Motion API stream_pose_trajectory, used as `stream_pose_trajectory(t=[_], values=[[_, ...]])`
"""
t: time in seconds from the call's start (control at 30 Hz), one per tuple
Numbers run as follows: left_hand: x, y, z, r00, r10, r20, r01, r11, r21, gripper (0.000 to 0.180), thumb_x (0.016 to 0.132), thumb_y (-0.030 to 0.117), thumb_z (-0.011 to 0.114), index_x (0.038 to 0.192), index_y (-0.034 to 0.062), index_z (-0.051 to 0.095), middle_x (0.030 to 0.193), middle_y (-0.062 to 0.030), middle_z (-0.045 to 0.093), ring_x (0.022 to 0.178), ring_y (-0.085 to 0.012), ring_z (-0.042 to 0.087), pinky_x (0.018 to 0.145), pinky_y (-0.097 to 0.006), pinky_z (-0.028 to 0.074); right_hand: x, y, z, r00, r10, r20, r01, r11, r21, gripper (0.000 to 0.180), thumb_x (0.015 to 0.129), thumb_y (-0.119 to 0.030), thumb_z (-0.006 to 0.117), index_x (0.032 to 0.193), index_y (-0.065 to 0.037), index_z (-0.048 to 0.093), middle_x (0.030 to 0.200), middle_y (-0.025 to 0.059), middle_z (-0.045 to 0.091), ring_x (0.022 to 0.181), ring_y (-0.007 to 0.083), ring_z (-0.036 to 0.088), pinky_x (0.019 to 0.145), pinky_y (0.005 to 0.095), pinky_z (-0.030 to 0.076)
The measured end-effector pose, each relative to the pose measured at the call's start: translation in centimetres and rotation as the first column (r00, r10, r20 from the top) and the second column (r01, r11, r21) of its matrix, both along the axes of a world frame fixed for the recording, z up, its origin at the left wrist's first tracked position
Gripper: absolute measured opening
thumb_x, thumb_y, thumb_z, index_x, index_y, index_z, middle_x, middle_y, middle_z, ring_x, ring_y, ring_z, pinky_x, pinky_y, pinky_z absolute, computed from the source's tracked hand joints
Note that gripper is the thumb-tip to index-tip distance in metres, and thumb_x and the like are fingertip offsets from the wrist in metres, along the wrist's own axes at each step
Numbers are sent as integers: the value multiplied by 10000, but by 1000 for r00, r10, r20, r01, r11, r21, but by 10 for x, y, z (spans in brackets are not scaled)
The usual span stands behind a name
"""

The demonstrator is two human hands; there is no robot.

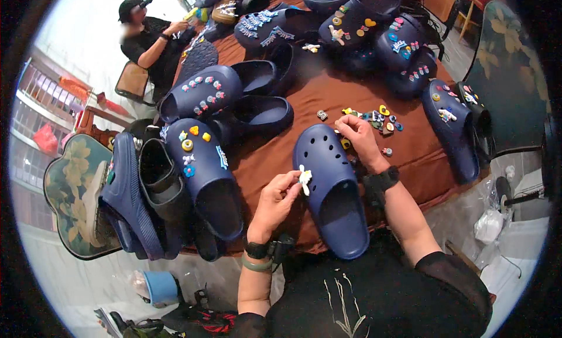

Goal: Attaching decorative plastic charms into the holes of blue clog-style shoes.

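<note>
A dark blue clog point(336, 183) with vent holes lies in front of me on the brown cloth, toe pointing away. My left hand point(276, 202) is closed, pinching a white figure-shaped shoe charm point(305, 178) against the left side of the clog's upper. Beyond the toe's right side, my right hand point(360, 142) is closed, thumb and fingertips together. Whatever sits between those fingertips is too small to make out. Loose charms point(383, 116) in several colours lie in a small pile just past that hand, and a grey charm point(322, 115) lies apart from them.
Charm-decorated blue clogs point(196, 144) stand to the left, with another decorated clog point(451, 127) at the right edge. More clogs point(357, 21) crowd the table's far end. A person in black point(149, 51) works at the far left. A blue bucket point(162, 288) stands on the floor.
</note>
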State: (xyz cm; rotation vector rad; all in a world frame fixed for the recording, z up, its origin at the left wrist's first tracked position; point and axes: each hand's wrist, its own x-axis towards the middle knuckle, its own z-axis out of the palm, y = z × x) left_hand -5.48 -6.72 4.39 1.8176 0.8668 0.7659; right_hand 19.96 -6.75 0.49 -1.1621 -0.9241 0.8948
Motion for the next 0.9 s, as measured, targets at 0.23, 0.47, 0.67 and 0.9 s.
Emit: stream_pose_trajectory(t=[0.23,0.47,0.67,0.9], values=[[11,-18,-10,988,95,121,-97,995,7,274,816,24,690,1088,22,658,845,-53,622,715,-111,572,655,-240,461,0,5,-10,989,-11,151,8,1000,18,183,879,-180,633,817,-8,627,746,-31,595,718,40,518,649,208,422],[10,-11,6,977,9,-213,123,793,596,348,711,-54,658,1038,66,664,890,-85,544,903,-274,519,775,-377,449,0,1,-2,978,-2,209,3,1000,-3,187,878,-183,634,815,-7,629,746,-28,599,719,42,521,652,213,428],[9,5,15,917,-127,-378,334,764,552,394,674,-50,632,1047,78,663,948,-86,534,955,-287,504,855,-370,420,0,2,-5,976,-10,219,13,1000,-12,185,878,-187,634,818,-12,625,739,-30,592,712,45,517,642,211,423],[-7,17,0,980,-179,-92,199,931,305,320,776,6,635,1086,81,670,1071,-71,583,1135,-271,485,1006,-364,334,-3,4,-6,980,-18,196,18,1000,4,176,876,-175,638,803,-17,614,721,-46,564,687,37,491,622,203,405]])
